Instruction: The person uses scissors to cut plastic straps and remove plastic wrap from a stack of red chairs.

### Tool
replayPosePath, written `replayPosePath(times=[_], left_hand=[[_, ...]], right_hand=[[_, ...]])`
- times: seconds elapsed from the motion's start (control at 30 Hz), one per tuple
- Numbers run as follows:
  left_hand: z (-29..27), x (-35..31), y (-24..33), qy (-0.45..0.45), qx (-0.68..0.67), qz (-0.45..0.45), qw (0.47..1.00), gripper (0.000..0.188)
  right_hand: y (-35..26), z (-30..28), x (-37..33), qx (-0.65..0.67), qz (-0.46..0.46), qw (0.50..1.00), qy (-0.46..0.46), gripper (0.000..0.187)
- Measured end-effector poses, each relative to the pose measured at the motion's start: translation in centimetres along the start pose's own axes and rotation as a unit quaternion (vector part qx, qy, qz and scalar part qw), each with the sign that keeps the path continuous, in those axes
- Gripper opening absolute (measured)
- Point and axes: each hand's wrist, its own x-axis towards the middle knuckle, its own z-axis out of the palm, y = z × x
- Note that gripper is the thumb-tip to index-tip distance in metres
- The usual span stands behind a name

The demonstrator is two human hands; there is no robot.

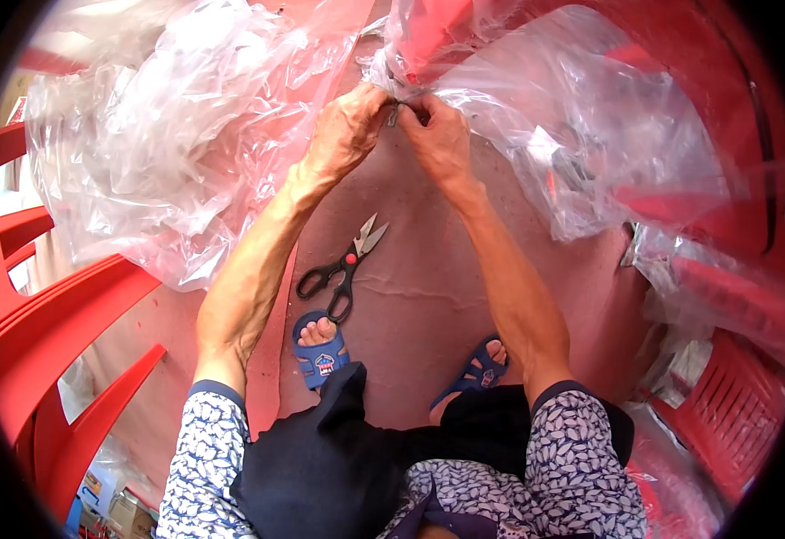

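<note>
Both my arms reach forward, and my hands meet at a bunched neck of clear plastic sheeting (168, 135). My left hand (349, 130) is closed in a pinch, fingertips on a thin grey strip (392, 115) at the gathered plastic. From the other side my right hand (442, 139) pinches the same spot, thumb and forefinger together. Whether the strip is a tie or twisted plastic cannot be made out. More clear plastic (581, 108) spreads to the right of the hands. Black-handled kitchen scissors (350, 259) lie on the floor between my arms, blades partly spread and pointing away.
Red plastic chairs (60, 314) stand along the left side. A red slatted plastic piece (729, 409) is at the lower right, near a red object covered by plastic (680, 207). My feet in blue sandals (322, 353) rest on the reddish floor (401, 359) behind the scissors.
</note>
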Motion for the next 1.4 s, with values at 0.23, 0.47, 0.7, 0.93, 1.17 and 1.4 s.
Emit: replayPosePath(times=[0.23, 0.47, 0.7, 0.93, 1.17, 1.4], left_hand=[[0.0, 0.5, 1.3, -0.032, 0.014, 0.021, 0.999, 0.005], [0.1, 0.9, -0.9, -0.054, -0.029, 0.048, 0.997, 0.007], [-0.4, 0.7, 0.1, -0.013, -0.123, -0.028, 0.992, 0.010], [1.1, 0.0, -0.6, 0.013, -0.114, -0.025, 0.993, 0.011], [1.3, 0.1, 0.2, -0.033, -0.251, -0.247, 0.935, 0.022], [2.2, 0.5, 0.4, -0.052, -0.268, -0.231, 0.934, 0.022]], right_hand=[[0.4, -0.5, 0.2, -0.096, -0.069, 0.993, -0.003, 0.023], [-0.7, -0.2, 0.0, -0.082, -0.086, 0.993, -0.017, 0.022], [0.0, -0.7, -0.1, 0.001, -0.015, 1.000, 0.005, 0.029], [0.0, 0.9, 0.1, 0.004, 0.071, 0.997, 0.021, 0.038], [1.2, 1.6, 0.1, 0.121, 0.120, 0.984, 0.048, 0.037], [2.6, 2.2, 0.4, 0.086, 0.067, 0.991, 0.078, 0.037]])
